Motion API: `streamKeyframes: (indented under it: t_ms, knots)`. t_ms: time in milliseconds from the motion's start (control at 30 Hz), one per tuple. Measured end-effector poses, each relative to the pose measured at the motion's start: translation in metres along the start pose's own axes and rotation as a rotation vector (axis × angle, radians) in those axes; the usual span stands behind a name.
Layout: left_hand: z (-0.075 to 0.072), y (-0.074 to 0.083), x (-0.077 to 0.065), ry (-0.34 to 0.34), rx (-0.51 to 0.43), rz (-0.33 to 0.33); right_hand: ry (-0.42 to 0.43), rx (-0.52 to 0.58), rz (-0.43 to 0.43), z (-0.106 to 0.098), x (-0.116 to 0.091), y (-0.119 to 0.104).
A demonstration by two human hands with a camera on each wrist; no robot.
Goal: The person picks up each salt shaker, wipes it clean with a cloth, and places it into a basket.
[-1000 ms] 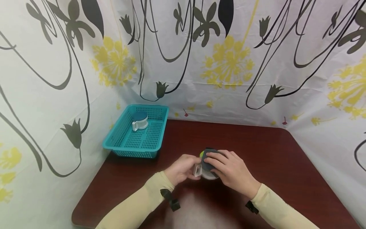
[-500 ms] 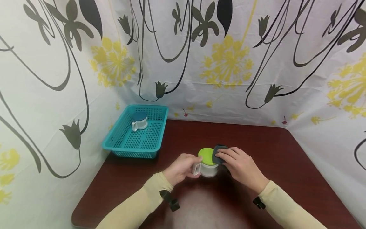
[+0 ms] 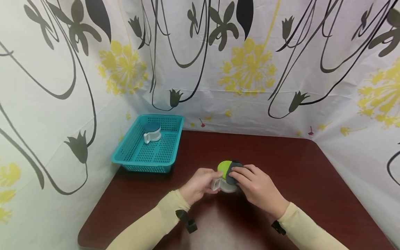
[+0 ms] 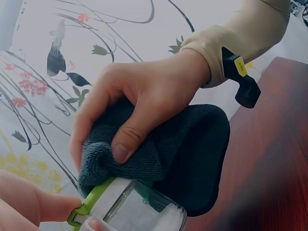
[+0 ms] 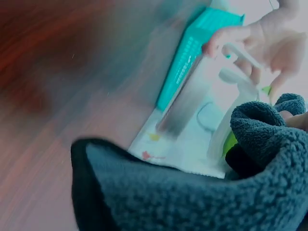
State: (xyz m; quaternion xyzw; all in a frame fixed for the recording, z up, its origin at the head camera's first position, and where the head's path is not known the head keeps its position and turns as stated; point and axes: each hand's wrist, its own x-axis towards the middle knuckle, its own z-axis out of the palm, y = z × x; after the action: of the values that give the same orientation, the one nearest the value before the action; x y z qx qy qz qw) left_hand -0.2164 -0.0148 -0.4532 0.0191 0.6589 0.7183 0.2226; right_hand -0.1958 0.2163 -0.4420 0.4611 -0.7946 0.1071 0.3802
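Note:
My left hand (image 3: pixel 198 184) grips the handle of a clear jar (image 3: pixel 227 188) with a lime-green lid (image 3: pixel 223 167), above the dark red table. Across the lid's right side lies a dark blue-grey terry cloth (image 3: pixel 233 173), held by my right hand (image 3: pixel 257 187). In the left wrist view the right thumb presses the cloth (image 4: pixel 197 154) against the lid's edge, and the jar (image 4: pixel 149 207) is tilted. The cloth (image 5: pixel 202 192) covers much of the right wrist view, where the left hand (image 5: pixel 269 45) shows beyond it.
A teal perforated basket (image 3: pixel 147 167) stands at the table's back left. Inside sits another handled jar (image 3: pixel 153 135) with a blue lid. Patterned curtain (image 3: pixel 200 69) hangs along the back and sides of the table (image 3: pixel 265 149).
The cloth covered most of the lid, slid right to bare it, and now lies partly over it again, with my right hand moving along. My left hand keeps its grip, almost still.

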Motion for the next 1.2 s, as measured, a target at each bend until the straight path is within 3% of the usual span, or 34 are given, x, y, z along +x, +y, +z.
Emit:
streamKeyframes:
  t_ms: [267, 667, 900, 1200]
  knots:
    - [0.001, -0.001, -0.003, 0.003, 0.034, 0.038, 0.049, -0.011, -0.046, 0.004, 0.008, -0.013]
    - [0.001, 0.001, -0.006, 0.026, 0.043, 0.051, 0.004, -0.036, -0.018, 0.002, 0.007, -0.01]
    - [0.001, 0.003, -0.008, 0.015, 0.009, 0.051, -0.062, -0.039, 0.067, -0.009, 0.0, 0.01]
    - [-0.001, 0.005, -0.012, -0.049, -0.042, 0.024, -0.063, -0.017, 0.147, -0.014, -0.009, 0.024]
